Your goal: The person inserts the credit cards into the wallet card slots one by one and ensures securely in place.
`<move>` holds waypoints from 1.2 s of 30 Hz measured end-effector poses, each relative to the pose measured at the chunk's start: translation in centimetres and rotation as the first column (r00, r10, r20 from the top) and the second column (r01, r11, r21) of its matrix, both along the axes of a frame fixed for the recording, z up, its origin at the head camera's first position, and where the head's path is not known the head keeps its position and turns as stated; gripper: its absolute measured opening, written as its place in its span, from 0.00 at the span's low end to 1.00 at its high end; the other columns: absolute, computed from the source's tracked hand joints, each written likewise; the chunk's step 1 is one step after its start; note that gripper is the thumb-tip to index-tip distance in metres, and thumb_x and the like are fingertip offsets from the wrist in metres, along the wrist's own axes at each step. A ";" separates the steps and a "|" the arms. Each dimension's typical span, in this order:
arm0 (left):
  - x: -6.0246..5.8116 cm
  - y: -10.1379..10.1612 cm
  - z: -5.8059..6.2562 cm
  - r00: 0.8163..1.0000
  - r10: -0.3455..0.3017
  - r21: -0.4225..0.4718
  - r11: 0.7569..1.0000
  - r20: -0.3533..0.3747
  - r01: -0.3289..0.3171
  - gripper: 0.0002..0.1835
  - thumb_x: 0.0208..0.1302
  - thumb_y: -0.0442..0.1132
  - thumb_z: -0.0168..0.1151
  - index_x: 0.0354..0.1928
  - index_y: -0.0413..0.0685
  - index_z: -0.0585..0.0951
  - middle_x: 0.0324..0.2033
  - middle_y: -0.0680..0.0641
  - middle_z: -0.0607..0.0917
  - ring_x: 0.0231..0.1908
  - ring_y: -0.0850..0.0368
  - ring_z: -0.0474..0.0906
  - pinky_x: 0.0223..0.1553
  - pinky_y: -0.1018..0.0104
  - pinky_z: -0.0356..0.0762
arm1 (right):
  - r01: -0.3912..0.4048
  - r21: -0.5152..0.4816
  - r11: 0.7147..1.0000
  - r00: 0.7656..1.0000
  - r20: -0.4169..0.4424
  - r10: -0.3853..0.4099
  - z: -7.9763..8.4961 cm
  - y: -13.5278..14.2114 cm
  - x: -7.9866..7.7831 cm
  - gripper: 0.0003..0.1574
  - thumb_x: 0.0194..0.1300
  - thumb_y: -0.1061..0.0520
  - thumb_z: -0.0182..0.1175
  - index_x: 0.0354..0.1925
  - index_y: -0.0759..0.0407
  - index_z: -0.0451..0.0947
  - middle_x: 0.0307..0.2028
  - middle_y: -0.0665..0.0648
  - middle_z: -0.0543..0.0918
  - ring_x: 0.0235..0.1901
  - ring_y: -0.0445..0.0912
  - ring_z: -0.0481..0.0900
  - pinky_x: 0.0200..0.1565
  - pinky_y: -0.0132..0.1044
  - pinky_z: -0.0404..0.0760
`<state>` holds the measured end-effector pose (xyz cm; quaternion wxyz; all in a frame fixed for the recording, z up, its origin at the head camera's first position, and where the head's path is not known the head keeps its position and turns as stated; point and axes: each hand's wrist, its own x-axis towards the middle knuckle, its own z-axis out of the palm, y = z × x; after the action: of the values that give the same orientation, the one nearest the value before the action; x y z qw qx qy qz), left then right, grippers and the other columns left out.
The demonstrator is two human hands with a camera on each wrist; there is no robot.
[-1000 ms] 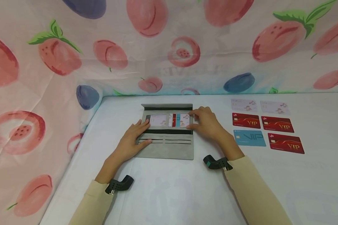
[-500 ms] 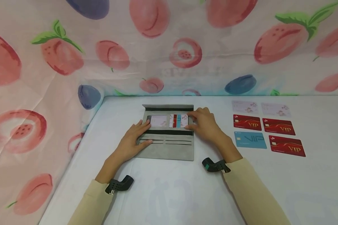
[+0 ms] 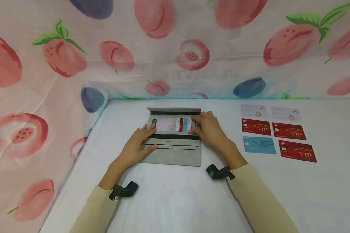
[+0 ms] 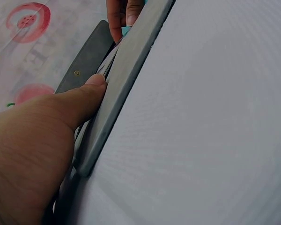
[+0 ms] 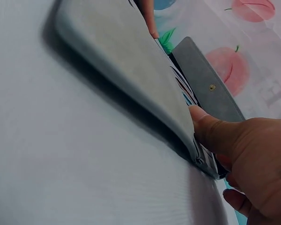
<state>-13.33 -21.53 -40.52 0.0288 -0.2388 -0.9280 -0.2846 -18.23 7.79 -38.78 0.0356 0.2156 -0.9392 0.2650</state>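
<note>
Right hand (image 3: 210, 128) is sliding left, pinching a pale card (image 3: 189, 125). Left hand (image 3: 137, 144) is lying spread over the wallet's (image 3: 178, 157) left edge.

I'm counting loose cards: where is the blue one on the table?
In the head view, the blue card lies right of the right hand, just below one red card and left of another.

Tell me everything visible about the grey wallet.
The grey, rectangular, leathery wallet lies open on the white table. Its far flap carries a brassy snap; two dark bands cross the wallet, and slits line the near panel. Pale, red and blue cards show between the bands. The left hand rests on its left side; the right hand pinches a pale card at its right.
</note>
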 end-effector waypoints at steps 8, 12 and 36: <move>0.1 0.1 -0.1 1.000 0.005 0.004 1.000 0.002 -0.005 0.35 0.61 0.45 0.67 0.67 0.42 0.68 0.68 0.46 0.65 0.70 0.45 0.51 0.70 0.49 0.45 | -0.016 -0.013 1.000 1.000 -0.027 0.015 -0.2 0.1 0.0 0.32 0.57 0.48 0.69 0.56 0.63 0.78 0.30 0.56 0.71 0.37 0.53 0.65 0.38 0.45 0.66; 0.2 0.1 0.0 1.000 0.010 -0.005 1.000 0.015 -0.010 0.35 0.61 0.46 0.66 0.68 0.43 0.68 0.69 0.46 0.64 0.71 0.46 0.51 0.70 0.50 0.45 | -0.021 -0.023 1.000 0.999 -0.028 0.020 -0.3 0.1 0.1 0.32 0.58 0.49 0.69 0.56 0.64 0.78 0.32 0.57 0.74 0.38 0.53 0.66 0.39 0.46 0.67; 0.1 -0.1 0.1 1.000 -0.004 -0.012 1.000 0.016 0.004 0.35 0.61 0.47 0.66 0.68 0.42 0.68 0.69 0.47 0.64 0.71 0.48 0.50 0.71 0.52 0.43 | -0.020 -0.054 0.998 0.999 0.035 0.022 -0.3 -0.3 0.2 0.29 0.62 0.53 0.66 0.58 0.66 0.76 0.31 0.54 0.72 0.39 0.52 0.63 0.44 0.50 0.64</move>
<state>-13.24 -21.59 -40.38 0.0192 -0.2384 -0.9295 -0.2809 -17.99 7.46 -39.05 0.0217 0.2196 -0.9299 0.2944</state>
